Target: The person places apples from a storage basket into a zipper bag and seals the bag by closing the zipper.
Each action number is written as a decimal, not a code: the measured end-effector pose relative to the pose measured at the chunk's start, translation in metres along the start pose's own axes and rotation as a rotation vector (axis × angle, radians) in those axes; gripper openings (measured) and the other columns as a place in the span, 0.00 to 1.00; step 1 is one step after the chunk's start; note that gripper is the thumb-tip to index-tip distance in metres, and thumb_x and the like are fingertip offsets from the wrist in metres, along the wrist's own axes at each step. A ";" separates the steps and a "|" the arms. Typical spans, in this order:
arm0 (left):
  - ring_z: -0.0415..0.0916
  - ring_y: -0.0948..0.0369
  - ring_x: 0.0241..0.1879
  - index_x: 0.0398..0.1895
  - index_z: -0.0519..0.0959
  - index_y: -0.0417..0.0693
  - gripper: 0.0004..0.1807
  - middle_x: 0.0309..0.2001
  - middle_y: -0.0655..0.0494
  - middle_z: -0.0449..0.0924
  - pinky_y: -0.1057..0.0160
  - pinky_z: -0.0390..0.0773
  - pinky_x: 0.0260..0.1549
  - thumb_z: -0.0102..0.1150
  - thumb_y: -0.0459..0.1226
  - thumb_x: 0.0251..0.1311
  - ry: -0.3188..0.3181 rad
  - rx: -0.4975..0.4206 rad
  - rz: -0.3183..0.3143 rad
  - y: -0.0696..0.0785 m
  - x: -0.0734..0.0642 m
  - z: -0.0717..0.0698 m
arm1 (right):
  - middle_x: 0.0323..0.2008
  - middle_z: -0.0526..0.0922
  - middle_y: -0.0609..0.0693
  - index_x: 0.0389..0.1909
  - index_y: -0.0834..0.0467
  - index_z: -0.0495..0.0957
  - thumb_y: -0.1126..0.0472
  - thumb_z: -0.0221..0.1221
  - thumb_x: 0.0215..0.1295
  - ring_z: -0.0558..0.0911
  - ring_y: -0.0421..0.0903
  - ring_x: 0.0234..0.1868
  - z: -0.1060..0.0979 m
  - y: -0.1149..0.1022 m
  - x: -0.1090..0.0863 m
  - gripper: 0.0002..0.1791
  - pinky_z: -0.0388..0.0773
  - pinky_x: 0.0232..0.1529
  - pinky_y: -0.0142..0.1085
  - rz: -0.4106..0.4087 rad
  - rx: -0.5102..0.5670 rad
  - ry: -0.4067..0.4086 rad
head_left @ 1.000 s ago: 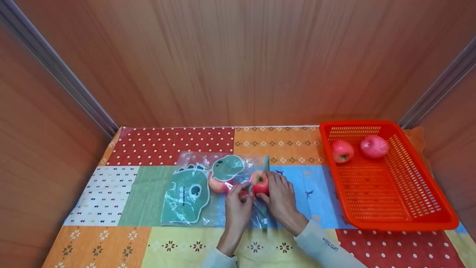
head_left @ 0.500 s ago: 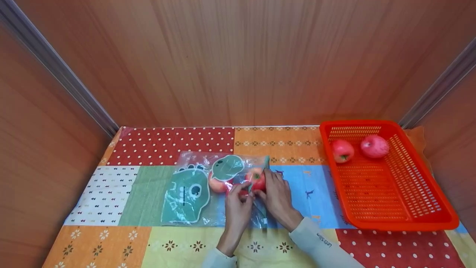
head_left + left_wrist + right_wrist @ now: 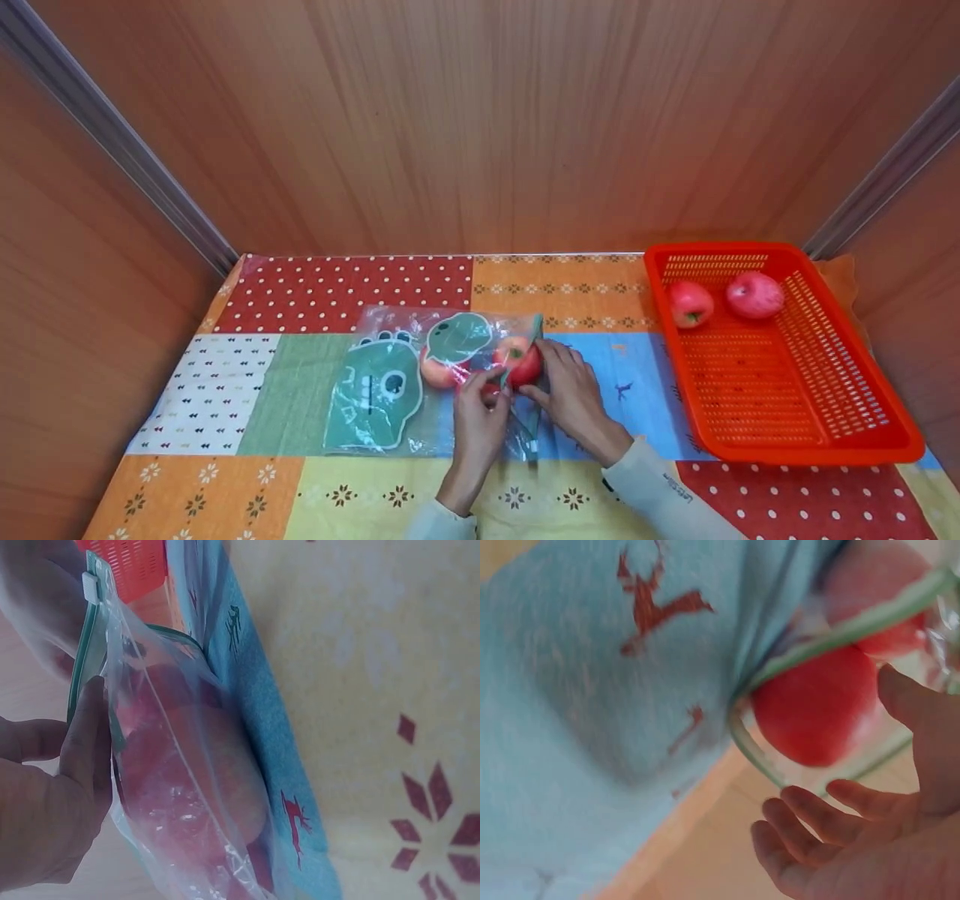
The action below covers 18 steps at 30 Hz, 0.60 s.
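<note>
A clear zip bag point(image 3: 382, 397) printed with green dinosaur shapes lies flat, its green-edged mouth facing right. My left hand point(image 3: 480, 420) pinches the upper edge of that mouth between thumb and fingers; the white zip slider point(image 3: 91, 588) shows beyond the fingers in the left wrist view. Just inside the mouth sits a red apple point(image 3: 519, 361). Another apple point(image 3: 441, 370) lies deeper, partly covered by the print, and more red shows under my left fingers. My right hand point(image 3: 576, 397) is beside the mouth, fingers loosely bent and spread from the thumb, holding nothing.
To the right stands an orange-red plastic basket point(image 3: 806, 442) with two apples in it, one a red apple point(image 3: 691, 304) and one a pinker apple point(image 3: 754, 295). A patchwork cloth point(image 3: 360, 281) covers the table. Wood-grain panels point(image 3: 480, 127) rise behind and at both sides.
My right hand pushed the apple slightly left into the bag, then drew back to the right, away from it. The left hand keeps its pinch in the same place.
</note>
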<state>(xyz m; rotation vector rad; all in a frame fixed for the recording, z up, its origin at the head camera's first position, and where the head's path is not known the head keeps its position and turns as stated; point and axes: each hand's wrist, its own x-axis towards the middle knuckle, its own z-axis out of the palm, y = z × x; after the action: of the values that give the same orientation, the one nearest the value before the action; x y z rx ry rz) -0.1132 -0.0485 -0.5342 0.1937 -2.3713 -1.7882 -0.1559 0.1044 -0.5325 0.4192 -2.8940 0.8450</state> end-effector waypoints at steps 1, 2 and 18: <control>0.79 0.64 0.29 0.59 0.84 0.40 0.19 0.47 0.49 0.84 0.70 0.82 0.33 0.67 0.25 0.64 0.003 0.004 0.005 0.000 0.000 0.000 | 0.69 0.76 0.62 0.74 0.62 0.69 0.54 0.77 0.60 0.74 0.62 0.66 -0.004 0.000 -0.001 0.44 0.76 0.62 0.58 0.000 -0.009 -0.008; 0.79 0.64 0.29 0.58 0.84 0.39 0.19 0.47 0.49 0.84 0.70 0.82 0.33 0.67 0.25 0.64 0.008 0.007 0.017 0.000 0.000 0.000 | 0.69 0.76 0.62 0.74 0.62 0.70 0.54 0.77 0.60 0.75 0.62 0.66 -0.008 0.000 -0.003 0.43 0.76 0.62 0.58 0.001 -0.023 -0.015; 0.82 0.63 0.32 0.57 0.85 0.40 0.18 0.45 0.49 0.82 0.70 0.83 0.33 0.66 0.24 0.65 0.020 -0.001 -0.013 0.000 -0.001 0.001 | 0.73 0.72 0.63 0.74 0.62 0.71 0.53 0.75 0.63 0.70 0.64 0.71 -0.076 0.011 -0.014 0.41 0.70 0.68 0.61 0.066 -0.130 -0.027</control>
<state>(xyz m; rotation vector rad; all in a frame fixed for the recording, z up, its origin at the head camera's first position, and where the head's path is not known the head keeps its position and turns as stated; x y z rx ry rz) -0.1128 -0.0474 -0.5343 0.2264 -2.3610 -1.7853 -0.1447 0.1579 -0.4768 0.3275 -2.9808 0.6589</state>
